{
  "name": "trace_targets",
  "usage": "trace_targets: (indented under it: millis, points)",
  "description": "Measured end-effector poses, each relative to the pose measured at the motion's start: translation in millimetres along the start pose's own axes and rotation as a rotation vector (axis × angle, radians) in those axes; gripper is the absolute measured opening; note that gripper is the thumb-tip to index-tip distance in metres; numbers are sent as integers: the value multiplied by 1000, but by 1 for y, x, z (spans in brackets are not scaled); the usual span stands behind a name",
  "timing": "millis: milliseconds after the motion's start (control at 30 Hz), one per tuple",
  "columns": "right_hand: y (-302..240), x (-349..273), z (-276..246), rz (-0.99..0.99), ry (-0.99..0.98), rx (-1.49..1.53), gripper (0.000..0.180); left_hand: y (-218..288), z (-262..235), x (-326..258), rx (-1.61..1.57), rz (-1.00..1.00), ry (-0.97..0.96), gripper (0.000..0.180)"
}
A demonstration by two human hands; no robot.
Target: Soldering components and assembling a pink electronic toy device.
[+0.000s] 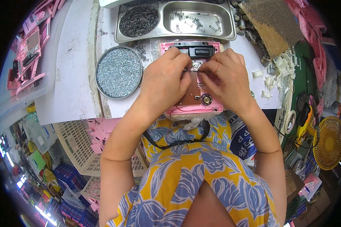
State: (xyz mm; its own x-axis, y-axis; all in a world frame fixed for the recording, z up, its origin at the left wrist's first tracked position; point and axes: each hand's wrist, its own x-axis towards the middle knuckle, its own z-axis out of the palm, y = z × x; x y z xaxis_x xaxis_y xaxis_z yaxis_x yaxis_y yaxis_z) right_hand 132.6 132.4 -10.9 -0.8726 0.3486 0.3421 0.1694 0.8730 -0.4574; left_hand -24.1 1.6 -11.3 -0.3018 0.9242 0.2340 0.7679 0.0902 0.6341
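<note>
Before me on the table lies a pink plastic housing (212, 106) with a brown circuit board (188, 99) inside. A small round black part with a metallic centre (206, 99) sits near its close edge, and a black plastic part (200, 52) spans the far end. My left hand (166, 73) is closed in a pinch over the housing's left side; whatever is between its fingertips is hidden. From the right, my right hand (226, 75) pinches at a small silvery part (196, 66) in the middle. A thin red wire shows by its fingers, but what they grip is unclear.
Left of the housing stands a round dish of small screws (119, 72). Behind is a steel tray (170, 37) holding springs. White plastic pieces (278, 70) and a brown cardboard sheet (274, 26) lie right. A clear bin of pink parts (45, 89) stands far left.
</note>
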Motion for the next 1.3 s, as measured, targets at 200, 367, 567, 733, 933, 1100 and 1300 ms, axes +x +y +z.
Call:
trace_targets:
  millis: [200,367,567,733,933,1100,1300]
  points:
    - [-2,-4,-1,21,20,-38,13,1,1,1,-67,-59,-21,11]
    - [0,-5,2,0,72,11,15,-2,12,-4,-55,-2,95,11]
    - [4,-5,8,-5,85,33,16,3,12,-2,-117,-39,152,11]
    - [6,-6,11,11,102,64,17,-4,11,-1,-55,43,128,13]
    - [3,-5,11,25,127,79,15,-2,13,2,10,24,102,13]
    - [5,-7,10,57,137,118,15,-9,2,6,-20,62,3,18]
    - [4,-4,12,65,170,127,14,-6,-5,9,-13,91,-69,19]
